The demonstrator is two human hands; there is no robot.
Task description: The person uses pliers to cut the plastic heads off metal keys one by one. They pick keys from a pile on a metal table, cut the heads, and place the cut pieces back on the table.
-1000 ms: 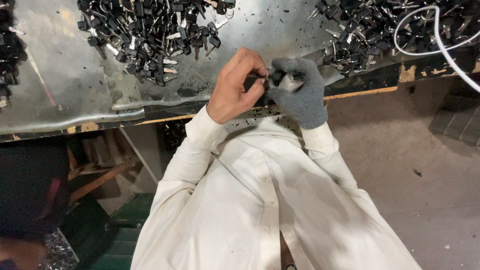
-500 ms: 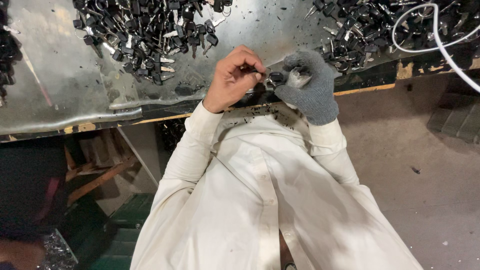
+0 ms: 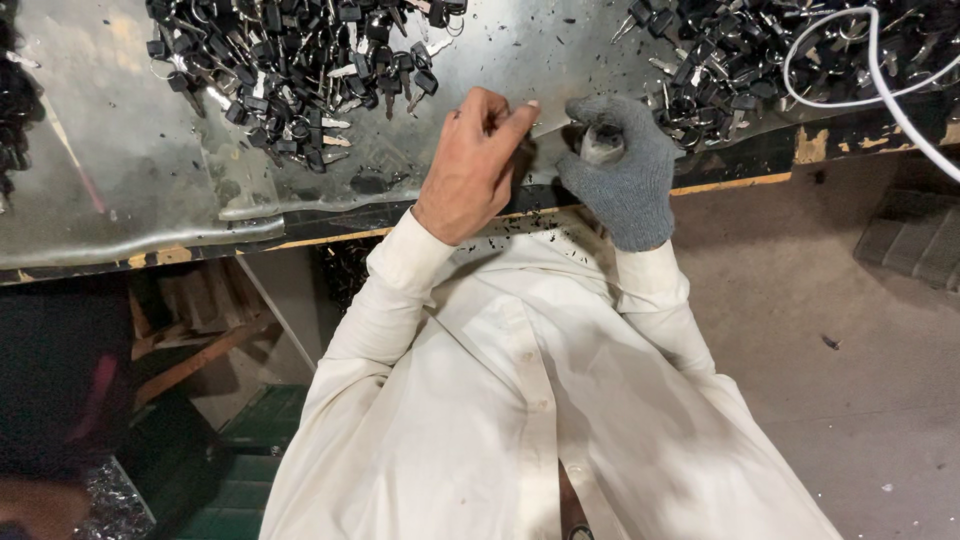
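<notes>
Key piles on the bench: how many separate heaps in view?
3. One heap of keys at upper left, one heap at upper right under the white cable, one dark pile cut off at the left edge. More may lie out of frame.

Bare left hand pinches beside gloved right hand gripping a small metal piece.

A: What is the bench top beyond the grip made of?

B: Sheet metal, dull grey, scuffed and dented, speckled with dark flecks.

A: And the piles either side of the grip?

B: Keys with matt black plastic heads and bare metal blades; a smooth white plastic-coated cable loops over the other key pile.

A: The hands?

B: The right hand wears a rough grey knitted glove around a small dull metal piece; the left hand is bare. Sleeves are matt cream cloth.
</notes>
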